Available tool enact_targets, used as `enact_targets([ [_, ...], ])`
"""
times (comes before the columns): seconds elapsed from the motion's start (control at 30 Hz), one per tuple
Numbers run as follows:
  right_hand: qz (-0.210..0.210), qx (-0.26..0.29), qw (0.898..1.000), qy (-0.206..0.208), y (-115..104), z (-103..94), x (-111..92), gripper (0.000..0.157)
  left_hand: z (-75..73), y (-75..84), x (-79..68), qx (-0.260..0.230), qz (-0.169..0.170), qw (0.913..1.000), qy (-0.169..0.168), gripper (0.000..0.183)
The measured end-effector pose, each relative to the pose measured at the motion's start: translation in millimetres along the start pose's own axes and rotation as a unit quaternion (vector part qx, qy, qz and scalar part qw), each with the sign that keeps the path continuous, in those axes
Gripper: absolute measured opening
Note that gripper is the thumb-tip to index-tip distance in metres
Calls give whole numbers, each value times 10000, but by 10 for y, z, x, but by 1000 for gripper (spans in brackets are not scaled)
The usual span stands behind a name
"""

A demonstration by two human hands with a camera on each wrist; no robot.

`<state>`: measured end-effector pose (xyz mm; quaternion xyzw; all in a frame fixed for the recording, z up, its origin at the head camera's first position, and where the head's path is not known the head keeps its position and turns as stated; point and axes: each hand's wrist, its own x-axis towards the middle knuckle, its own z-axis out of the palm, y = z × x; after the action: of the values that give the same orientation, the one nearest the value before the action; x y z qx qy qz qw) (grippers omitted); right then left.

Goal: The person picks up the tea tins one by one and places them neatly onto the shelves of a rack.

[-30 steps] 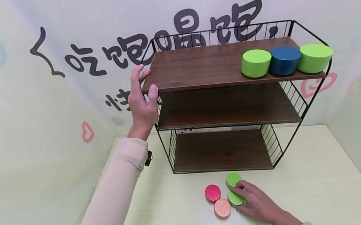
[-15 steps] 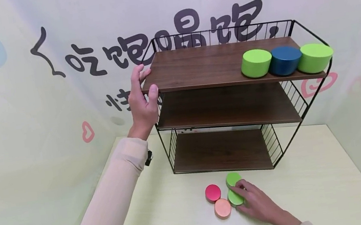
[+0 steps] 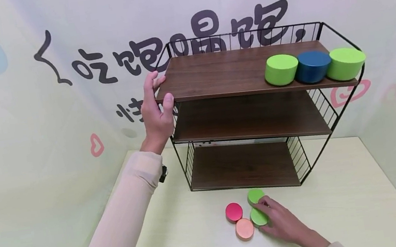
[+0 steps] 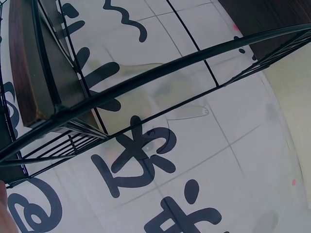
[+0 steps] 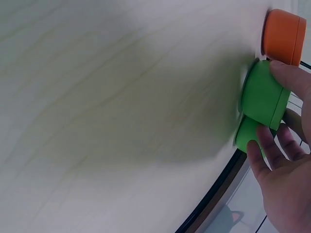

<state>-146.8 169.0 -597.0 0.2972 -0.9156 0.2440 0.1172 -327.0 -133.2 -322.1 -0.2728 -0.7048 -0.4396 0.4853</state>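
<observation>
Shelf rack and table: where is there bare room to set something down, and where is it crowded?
Free: the top shelf between the left hand and three cylinders; the middle shelf; the bottom shelf; the table right of the right hand.
Crowded: top shelf's right end; four clustered cylinders by that hand.

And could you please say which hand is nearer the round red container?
The right hand: it holds a round green container right of the red container; the left hand is higher up, gripping the left end of the brown wooden top shelf.
</observation>
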Motion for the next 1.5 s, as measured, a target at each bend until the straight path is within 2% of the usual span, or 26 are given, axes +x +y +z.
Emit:
enact_targets([
  [0.2, 86, -52, 9999, -134, 5, -14, -5, 60, -7, 3, 7, -26, 54, 10000, 60, 56],
  [0.47, -56, -174, 9998, -82, 11, -41, -9, 61, -9, 8, 6, -22, 24, 10000, 47, 56],
  [0.8, 7, -95, 9999, -118, -47, -150, 15, 62, 1, 12, -5, 34, -61, 10000, 61, 55],
  [0.9, -49, -141, 9998, -91, -69, -200, 24, 63, -5, 68, 2, 29, -52, 10000, 67, 54],
  [1.13, -205, -178, 9996, 45, -100, -330, 71, 62, -53, 326, 49, -72, -52, 9999, 63, 52],
  [1.5, -320, -250, 9991, 81, -121, -534, 175, 62, -79, 426, 75, -172, -47, 9998, -3, 50],
])
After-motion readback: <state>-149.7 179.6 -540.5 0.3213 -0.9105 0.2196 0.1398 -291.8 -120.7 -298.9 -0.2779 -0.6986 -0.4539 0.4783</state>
